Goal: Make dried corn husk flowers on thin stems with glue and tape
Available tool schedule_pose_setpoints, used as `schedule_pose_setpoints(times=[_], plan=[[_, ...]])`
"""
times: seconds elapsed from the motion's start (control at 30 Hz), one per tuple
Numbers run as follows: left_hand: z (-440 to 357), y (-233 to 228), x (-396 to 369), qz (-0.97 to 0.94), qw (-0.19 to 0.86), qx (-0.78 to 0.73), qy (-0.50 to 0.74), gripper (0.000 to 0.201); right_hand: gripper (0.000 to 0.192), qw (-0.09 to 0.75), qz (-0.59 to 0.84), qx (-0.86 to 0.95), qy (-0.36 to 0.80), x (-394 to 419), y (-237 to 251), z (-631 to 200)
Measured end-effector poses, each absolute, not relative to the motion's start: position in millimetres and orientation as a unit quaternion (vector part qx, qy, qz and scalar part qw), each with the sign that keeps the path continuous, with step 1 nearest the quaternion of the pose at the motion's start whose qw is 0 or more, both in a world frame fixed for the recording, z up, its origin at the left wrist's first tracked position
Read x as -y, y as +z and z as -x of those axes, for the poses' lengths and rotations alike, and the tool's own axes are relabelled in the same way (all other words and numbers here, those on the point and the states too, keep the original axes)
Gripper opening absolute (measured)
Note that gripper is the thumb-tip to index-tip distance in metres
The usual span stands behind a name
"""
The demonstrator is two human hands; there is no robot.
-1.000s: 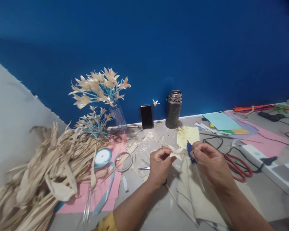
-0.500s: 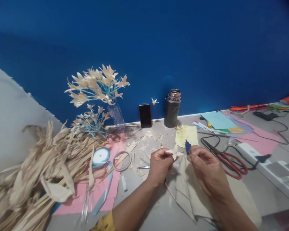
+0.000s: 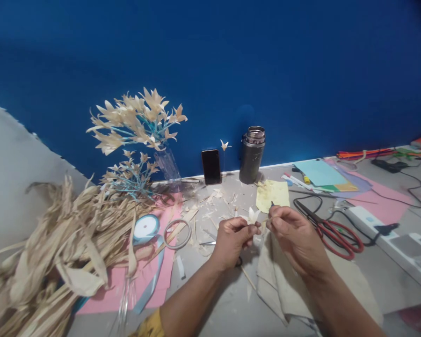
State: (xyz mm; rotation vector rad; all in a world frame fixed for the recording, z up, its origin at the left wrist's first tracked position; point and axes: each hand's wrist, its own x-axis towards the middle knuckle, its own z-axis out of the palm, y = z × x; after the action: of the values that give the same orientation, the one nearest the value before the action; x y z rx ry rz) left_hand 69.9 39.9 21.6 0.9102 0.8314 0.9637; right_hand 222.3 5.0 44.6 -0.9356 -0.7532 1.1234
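My left hand (image 3: 233, 241) pinches a small pale flower (image 3: 253, 216) of dried husk, its pointed petals facing up. Just right of it, my right hand (image 3: 294, 236) is closed, thumb against fingertips; whatever it pinches is too small to make out. The dark tip of a glue gun (image 3: 272, 204) shows behind those fingers, the rest hidden. A folded beige cloth (image 3: 287, 281) lies under the right wrist. Past the hands rests a stained yellow paper (image 3: 273, 194). Close to the left hand, a metal blade (image 3: 207, 243) lies among husk scraps (image 3: 214, 194).
Dried husks (image 3: 73, 229) heap up on the left beside a ribbon roll (image 3: 146, 228) and a tape ring (image 3: 177, 234). A vase (image 3: 168, 166) of husk flowers, a phone (image 3: 211, 167) and a flask (image 3: 252, 154) line the wall. Red-handled scissors (image 3: 340, 238) and a power strip (image 3: 389, 243) are right.
The flower has turned in my left hand, so its petals point up. My right hand has shifted slightly left and up, covering the blue part of the glue gun. The view has tilted slightly.
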Motion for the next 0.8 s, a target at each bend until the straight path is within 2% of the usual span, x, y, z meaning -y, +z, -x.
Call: schedule_pose_setpoints(times=[0.17, 0.43, 0.8], plan=[[-72, 21, -39, -0.387, 0.727, -0.375, 0.425, 0.037, 0.029, 0.681, 0.422, 0.355, 0.481, -9, 39, -219], [-70, 31, -37, -0.479, 0.623, -0.391, 0.479, 0.013, 0.027, 0.699, 0.410, 0.347, 0.472, 0, 41, -224], [-75, 31, -33, -0.432, 0.641, -0.412, 0.482, 0.020, 0.028, 0.726, 0.404, 0.307, 0.465, 11, 43, -213]])
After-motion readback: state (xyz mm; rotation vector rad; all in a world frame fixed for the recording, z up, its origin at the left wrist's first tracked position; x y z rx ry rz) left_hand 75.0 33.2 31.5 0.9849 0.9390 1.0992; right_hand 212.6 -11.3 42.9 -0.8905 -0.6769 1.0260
